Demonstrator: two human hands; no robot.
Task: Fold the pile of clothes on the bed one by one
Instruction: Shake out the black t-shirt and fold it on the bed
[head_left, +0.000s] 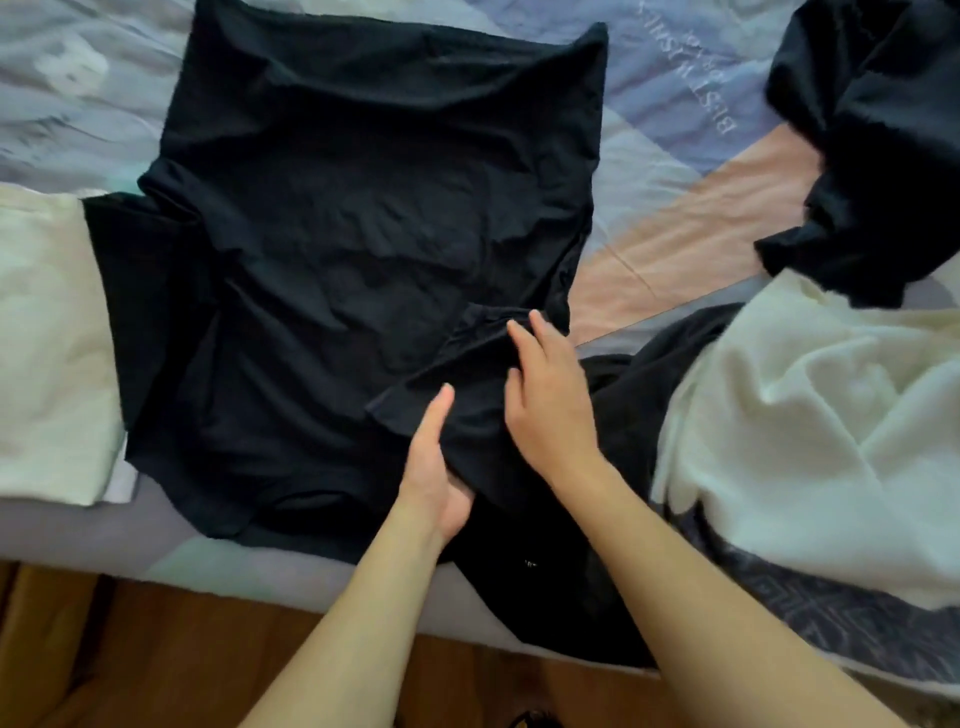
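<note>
One folded cream garment (49, 338) at left; black T-shirt (332, 260) spread flat mid-bed; left hand (434, 467) fingers relaxed under its sleeve (457, 364), right hand (550, 400) flat atop; cream and black pile (810, 415) right

You can find only one printed text: pale lettering on the blue patch of the bed cover (691, 78), just beyond the upper right corner of the spread black shirt (363, 234). It runs upside down from where you stand; one line seems to start with "BEST", and the rest is too blurred to read.
</note>
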